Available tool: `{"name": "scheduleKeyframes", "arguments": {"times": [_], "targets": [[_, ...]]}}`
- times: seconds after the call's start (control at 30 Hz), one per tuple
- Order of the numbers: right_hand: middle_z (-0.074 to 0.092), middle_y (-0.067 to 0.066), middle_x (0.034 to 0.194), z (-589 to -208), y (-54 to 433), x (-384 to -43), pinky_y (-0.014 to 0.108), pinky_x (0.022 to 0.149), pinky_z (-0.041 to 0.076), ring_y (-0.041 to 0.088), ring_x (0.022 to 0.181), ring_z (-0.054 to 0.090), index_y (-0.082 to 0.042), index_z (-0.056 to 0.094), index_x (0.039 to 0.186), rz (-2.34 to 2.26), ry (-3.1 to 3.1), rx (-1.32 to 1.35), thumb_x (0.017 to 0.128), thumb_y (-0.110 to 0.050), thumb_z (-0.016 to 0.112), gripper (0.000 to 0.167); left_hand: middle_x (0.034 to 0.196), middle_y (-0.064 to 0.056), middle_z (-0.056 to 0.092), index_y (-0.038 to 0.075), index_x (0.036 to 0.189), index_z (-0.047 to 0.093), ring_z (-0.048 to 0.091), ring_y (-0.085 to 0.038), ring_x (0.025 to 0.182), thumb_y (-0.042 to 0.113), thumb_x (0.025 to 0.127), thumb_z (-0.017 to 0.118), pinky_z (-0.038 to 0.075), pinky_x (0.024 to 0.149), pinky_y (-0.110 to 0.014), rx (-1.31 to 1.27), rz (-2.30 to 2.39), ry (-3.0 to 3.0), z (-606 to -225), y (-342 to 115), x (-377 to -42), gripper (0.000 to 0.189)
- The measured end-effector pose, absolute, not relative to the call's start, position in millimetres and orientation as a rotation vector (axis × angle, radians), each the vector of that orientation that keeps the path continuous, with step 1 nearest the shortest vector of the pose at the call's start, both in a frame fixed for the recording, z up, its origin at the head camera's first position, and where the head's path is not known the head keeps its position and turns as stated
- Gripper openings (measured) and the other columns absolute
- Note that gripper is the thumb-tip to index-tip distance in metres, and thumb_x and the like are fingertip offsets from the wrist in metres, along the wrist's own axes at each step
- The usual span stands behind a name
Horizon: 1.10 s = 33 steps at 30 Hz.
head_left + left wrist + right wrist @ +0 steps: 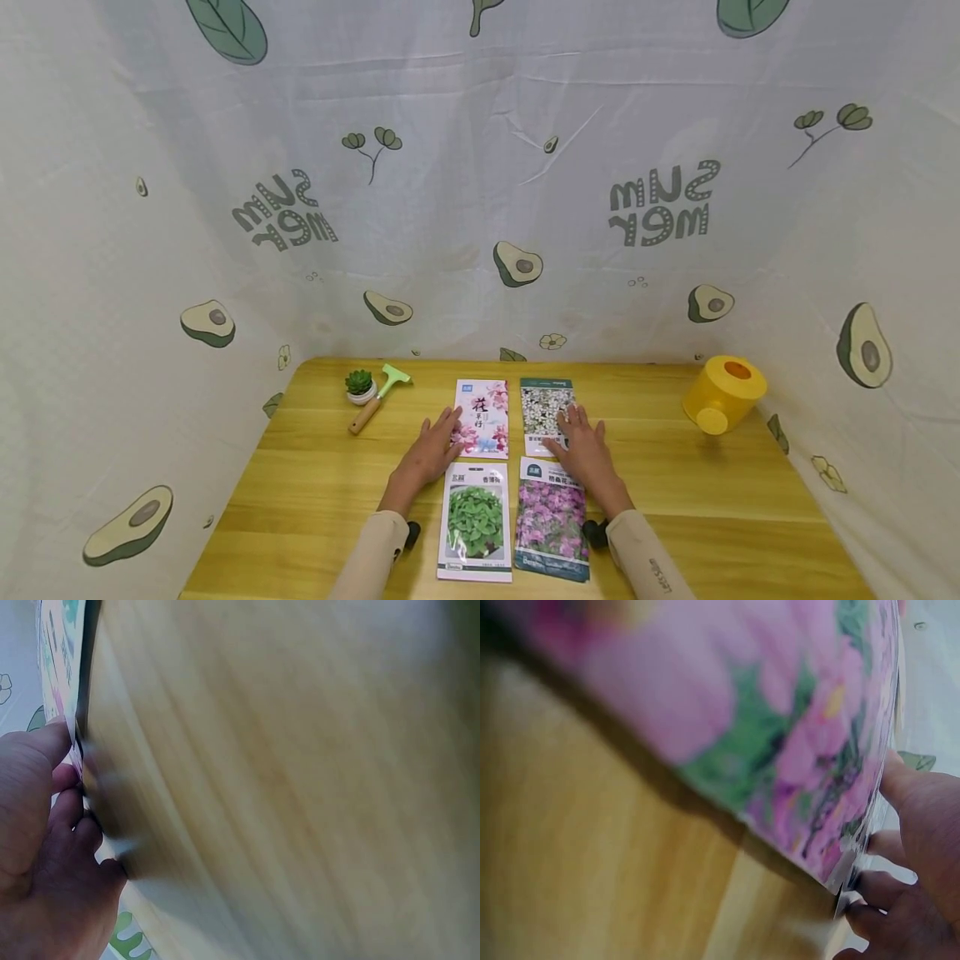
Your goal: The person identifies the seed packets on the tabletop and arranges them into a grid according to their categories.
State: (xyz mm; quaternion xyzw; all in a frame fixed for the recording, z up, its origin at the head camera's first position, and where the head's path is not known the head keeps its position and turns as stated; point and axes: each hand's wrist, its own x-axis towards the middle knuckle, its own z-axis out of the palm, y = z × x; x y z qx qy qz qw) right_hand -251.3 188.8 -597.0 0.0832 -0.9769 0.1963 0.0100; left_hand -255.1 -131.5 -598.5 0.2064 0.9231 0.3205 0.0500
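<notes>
Several seed packets lie flat on the wooden table, arranged in two rows. My left hand (427, 450) touches the left edge of the packet with pink blossoms (491, 417), fingers extended; the left wrist view shows the thumb and fingertips at that edge. On the right, my right hand (588, 458) rests with spread fingers on the lower right part of the white-flower packet (538, 407). Nearer my body, a packet picturing green leaves (474, 521) lies at left, and a purple-flower packet (551, 517) beside it at right, slightly tilted and looming large in the right wrist view.
At the back left stand a small potted succulent (360, 383) and a green-headed hand tool with a wooden handle (369, 411). A yellow watering can (712, 396) is at the back right. A printed white curtain (450, 208) surrounds the table (300, 500) at back and sides.
</notes>
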Motion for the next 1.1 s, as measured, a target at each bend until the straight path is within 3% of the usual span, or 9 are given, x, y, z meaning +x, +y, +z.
{"name": "scheduleKeyframes", "arguments": {"times": [0.4,0.83,1.1], "targets": [[0.034,0.036,0.166,-595.4,185.9,-248.8,0.082,0.122,0.018,0.054,0.158,0.026,0.009,0.051,0.155,0.582,-3.051,0.292,0.106,-0.032,0.070,0.067,0.151,-0.021,0.059,-0.004,0.166,0.032,0.026,-0.041,0.163,0.008,0.109,0.063,0.013,0.133,-0.064,0.636,0.951,2.823,-596.8,-130.9,-254.7,0.066],[0.044,0.036,0.160,-592.4,181.7,-244.3,0.084,0.118,0.027,0.056,0.152,0.037,0.008,0.058,0.149,0.490,-3.012,0.303,0.104,-0.036,0.073,0.065,0.153,-0.022,0.057,-0.003,0.167,0.031,0.025,-0.042,0.163,0.009,0.110,0.062,0.013,0.133,-0.065,0.623,0.957,2.815,-596.5,-129.8,-254.7,0.066],[0.046,0.034,0.160,-592.1,180.5,-243.6,0.082,0.119,0.027,0.056,0.152,0.038,0.007,0.059,0.149,0.503,-3.003,0.277,0.103,-0.036,0.074,0.065,0.155,-0.020,0.057,-0.002,0.169,0.025,0.023,-0.040,0.164,0.012,0.110,0.062,0.012,0.134,-0.063,0.587,0.974,2.817,-596.7,-129.0,-254.0,0.071]]}}
